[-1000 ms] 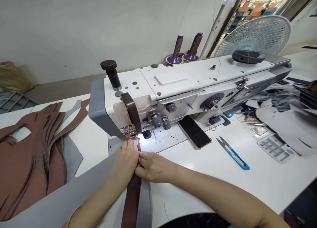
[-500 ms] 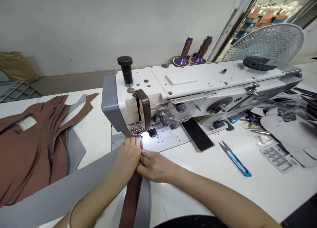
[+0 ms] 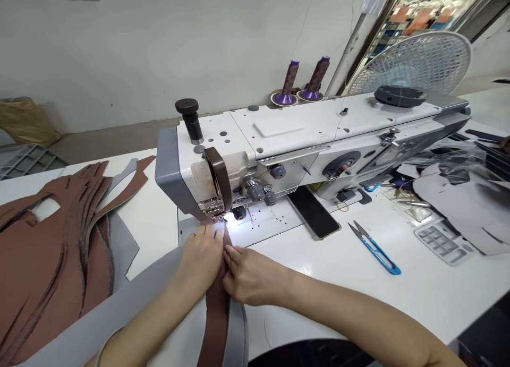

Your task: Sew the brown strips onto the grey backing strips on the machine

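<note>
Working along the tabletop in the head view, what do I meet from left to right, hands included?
Stack of brown cut pieces → left hand → right hand → black phone → blue-handled snips → pale grey piece with cut-outs.

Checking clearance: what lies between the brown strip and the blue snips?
Head view: from brown strip to blue snips, the right hand and forearm, then bare white tabletop.

A hand could pass over the white tabletop (image 3: 326,263) between the right forearm (image 3: 342,308) and thread snips (image 3: 374,248); the sewing machine (image 3: 279,125) blocks the way beyond.
</note>
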The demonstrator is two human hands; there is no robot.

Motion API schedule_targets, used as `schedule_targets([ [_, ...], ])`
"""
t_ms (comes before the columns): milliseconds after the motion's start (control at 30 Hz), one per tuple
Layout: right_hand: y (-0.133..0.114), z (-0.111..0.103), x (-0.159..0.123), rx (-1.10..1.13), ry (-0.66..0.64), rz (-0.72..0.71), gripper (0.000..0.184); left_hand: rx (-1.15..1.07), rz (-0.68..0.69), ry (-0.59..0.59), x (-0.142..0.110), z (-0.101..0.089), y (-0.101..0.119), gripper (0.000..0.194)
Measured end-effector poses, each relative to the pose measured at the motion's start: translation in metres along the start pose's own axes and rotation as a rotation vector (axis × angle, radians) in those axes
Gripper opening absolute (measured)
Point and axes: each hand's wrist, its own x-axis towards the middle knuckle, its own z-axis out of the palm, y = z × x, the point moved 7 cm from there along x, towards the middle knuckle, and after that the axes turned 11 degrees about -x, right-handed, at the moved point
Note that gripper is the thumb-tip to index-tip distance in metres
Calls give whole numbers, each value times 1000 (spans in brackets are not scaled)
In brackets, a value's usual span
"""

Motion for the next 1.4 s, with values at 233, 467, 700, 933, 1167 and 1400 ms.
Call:
schedule_targets([
  [233, -3, 0, 4, -7, 6, -7, 15, 55, 9, 20, 4, 7, 6, 35],
  [467, 1, 1, 5, -95, 67, 20, 15, 50, 53, 66, 7, 12, 10, 34],
  [700, 2, 5, 6, -77, 87, 14, 16, 26, 88, 0, 12, 9, 11, 33],
  [933, 1, 5, 7, -76, 46, -7, 14, 31, 36, 11, 2, 9, 2, 40],
  [1167, 3, 7, 7, -111, 44, -14, 19, -19, 28, -85, 1, 8, 6, 39],
  [1400, 3, 6, 8, -122, 60, -14, 19, -36, 37, -119, -1, 11, 6, 42],
])
